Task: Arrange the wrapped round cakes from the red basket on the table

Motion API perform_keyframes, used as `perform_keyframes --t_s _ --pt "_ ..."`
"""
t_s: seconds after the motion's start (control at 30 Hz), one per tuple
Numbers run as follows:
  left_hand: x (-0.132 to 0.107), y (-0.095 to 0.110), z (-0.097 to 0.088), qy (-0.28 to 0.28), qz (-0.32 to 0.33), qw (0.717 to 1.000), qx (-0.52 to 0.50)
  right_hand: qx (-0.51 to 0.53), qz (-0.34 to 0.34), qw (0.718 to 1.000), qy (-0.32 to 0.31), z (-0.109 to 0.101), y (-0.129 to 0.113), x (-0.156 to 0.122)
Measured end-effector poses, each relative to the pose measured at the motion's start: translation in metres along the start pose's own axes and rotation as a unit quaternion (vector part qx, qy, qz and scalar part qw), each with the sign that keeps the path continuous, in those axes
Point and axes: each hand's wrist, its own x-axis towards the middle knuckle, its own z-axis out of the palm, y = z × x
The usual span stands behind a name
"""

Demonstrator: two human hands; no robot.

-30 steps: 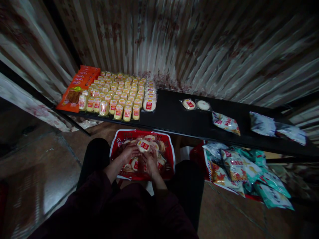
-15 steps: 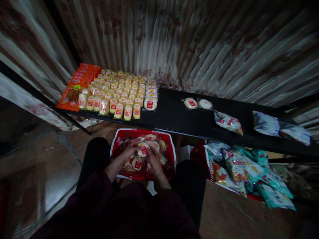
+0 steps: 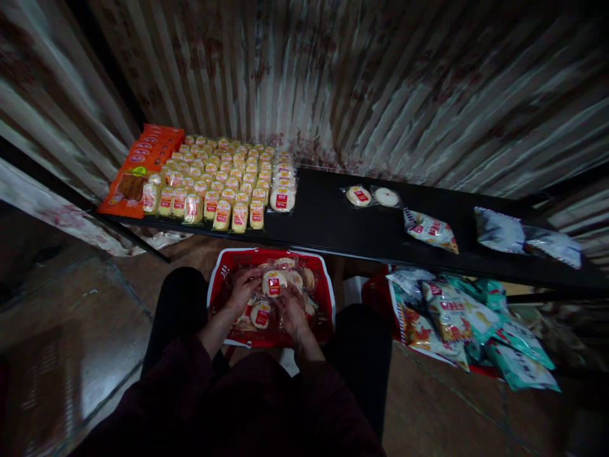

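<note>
Holding a round wrapped cake (image 3: 274, 283) with a red label, your left hand (image 3: 242, 289) curls its fingers around the packet's left edge while your right hand (image 3: 291, 309) lies just beside it, fingers bent down into the pile; whether the right one actually grips a packet you cannot tell from this angle. Both hands sit inside the red basket (image 3: 223, 266), which rests low between your knees, heaped with more of the same clear-wrapped cakes, one with its label up (image 3: 260, 314) right under your wrists. Your dark sleeves run down to the bottom edge. Above the basket stretches the black shelf (image 3: 333, 222). On its left end stand tight rows of small yellow packets (image 3: 223, 184), flanked by a column of orange packs (image 3: 137, 171) on the far left and a stack of round cakes (image 3: 283, 190) on the right. Further right lie two loose round cakes (image 3: 373, 196), then a snack bag (image 3: 431, 230) and pale bags (image 3: 523, 236). Below the shelf's right part, a heap of green and orange snack bags (image 3: 466, 317) spills near your right knee. Corrugated metal wall (image 3: 380, 82) behind.
</note>
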Motion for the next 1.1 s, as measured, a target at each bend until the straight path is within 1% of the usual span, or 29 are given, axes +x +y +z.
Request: perform_keyframes --t_s 0.17,0.33,0.5,0.57,0.7,0.83,0.9,1.0,1.1 --pt "-0.004 -0.004 0.002 0.003 0.035 0.999 0.038 0.01 0.0 1.0 0.002 0.0 0.001 -0.001" --pt "-0.005 -0.012 0.001 -0.003 0.036 0.997 0.074 0.005 0.028 0.999 -0.018 0.001 -0.002 -0.004" --pt "-0.003 -0.019 -0.003 -0.025 0.04 0.996 0.078 -0.002 0.017 0.999 -0.038 0.001 -0.004 -0.007" --pt "-0.003 -0.02 -0.004 -0.032 0.05 0.995 0.075 0.008 0.037 0.999 -0.033 0.002 -0.005 -0.007" --pt "-0.005 -0.021 -0.006 -0.02 0.074 0.994 0.075 0.075 0.094 0.993 0.001 0.007 -0.009 -0.01" --pt "-0.009 -0.022 -0.005 -0.034 0.099 0.99 0.094 0.106 0.102 0.989 0.018 0.011 -0.011 -0.014" --pt "-0.011 -0.023 -0.004 -0.035 0.097 0.989 0.105 0.105 0.096 0.99 0.009 0.013 -0.011 -0.015" --pt "-0.013 -0.022 -0.002 -0.027 0.078 0.99 0.111 0.094 0.088 0.992 -0.012 0.013 -0.011 -0.016" --pt "-0.017 -0.018 0.0 -0.044 0.05 0.994 0.092 0.069 0.069 0.995 -0.02 0.013 -0.009 -0.016"
